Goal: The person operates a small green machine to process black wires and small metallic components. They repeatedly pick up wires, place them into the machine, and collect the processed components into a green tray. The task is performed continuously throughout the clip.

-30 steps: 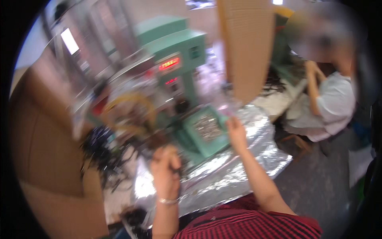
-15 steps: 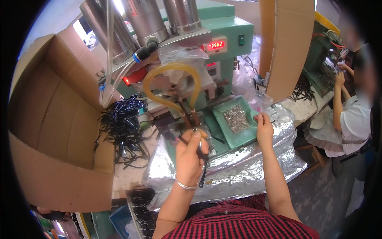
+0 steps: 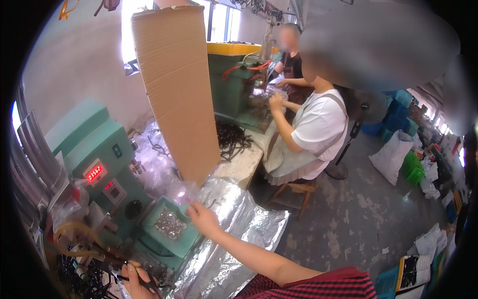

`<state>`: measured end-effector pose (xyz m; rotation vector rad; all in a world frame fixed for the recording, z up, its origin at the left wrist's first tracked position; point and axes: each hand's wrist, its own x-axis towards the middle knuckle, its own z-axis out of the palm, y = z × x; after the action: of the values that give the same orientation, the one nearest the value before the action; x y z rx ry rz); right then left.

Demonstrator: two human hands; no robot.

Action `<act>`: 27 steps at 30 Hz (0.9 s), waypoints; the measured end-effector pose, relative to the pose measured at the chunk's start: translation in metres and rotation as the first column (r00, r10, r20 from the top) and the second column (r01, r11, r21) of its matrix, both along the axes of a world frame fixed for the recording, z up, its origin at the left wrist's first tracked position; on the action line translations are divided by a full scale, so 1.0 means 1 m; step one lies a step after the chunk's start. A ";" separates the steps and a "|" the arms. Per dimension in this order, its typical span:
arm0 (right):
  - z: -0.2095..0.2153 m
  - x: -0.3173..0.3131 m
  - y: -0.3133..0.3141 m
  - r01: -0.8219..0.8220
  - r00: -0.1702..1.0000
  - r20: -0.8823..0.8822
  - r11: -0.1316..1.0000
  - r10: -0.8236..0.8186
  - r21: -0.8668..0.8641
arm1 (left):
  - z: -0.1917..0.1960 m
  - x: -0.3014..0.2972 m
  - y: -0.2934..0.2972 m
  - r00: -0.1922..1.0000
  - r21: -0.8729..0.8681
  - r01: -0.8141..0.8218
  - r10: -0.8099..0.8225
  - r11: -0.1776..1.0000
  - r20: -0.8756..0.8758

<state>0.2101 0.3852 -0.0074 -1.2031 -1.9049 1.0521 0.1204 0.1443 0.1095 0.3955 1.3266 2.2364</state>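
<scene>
At the lower left, my left hand [image 3: 134, 283] is closed around a slim black strip [image 3: 148, 285], close to the work area of a green bench machine [image 3: 89, 139]. The strip's full shape is partly hidden by my fingers. My right hand [image 3: 203, 219] is closed at the narrow end of a green tray [image 3: 183, 244], fingers pinched on its rim. Small shiny metal pieces [image 3: 170, 223] lie heaped inside that tray. A yellowish hose [image 3: 74, 228] loops down from the machine above my left hand.
A tall cardboard sheet [image 3: 177, 89] stands behind the tray. Silver foil [image 3: 234, 212] covers the bench edge. Black strips [image 3: 231, 140] lie piled farther along. To the right a person in a white shirt [image 3: 318, 119] sits at another machine, with another person beyond. A white sack [image 3: 393, 157] stands on the floor.
The view has swung to the right, so the machine and both hands now appear farther left and more of the room shows. My left hand still holds the black strip; my right hand stays at the tray.
</scene>
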 end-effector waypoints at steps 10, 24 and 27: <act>-0.005 -0.002 -0.003 0.024 0.998 -0.060 0.999 -0.021 0.047 | 0.014 0.000 -0.001 0.998 -0.078 0.046 -0.042 0.996 0.055; -0.001 -0.001 -0.003 -0.003 1.000 0.011 0.999 0.003 0.038 | 0.012 -0.001 -0.003 0.999 -0.118 0.035 -0.034 0.992 0.012; -0.001 0.000 -0.003 0.012 1.000 0.015 0.999 -0.013 0.043 | 0.014 0.000 -0.002 1.000 -0.139 0.017 -0.016 0.990 0.011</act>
<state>0.2098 0.3818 -0.0087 -1.2005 -1.9192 0.9934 0.1205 0.1418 0.1235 0.3437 1.4590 2.1137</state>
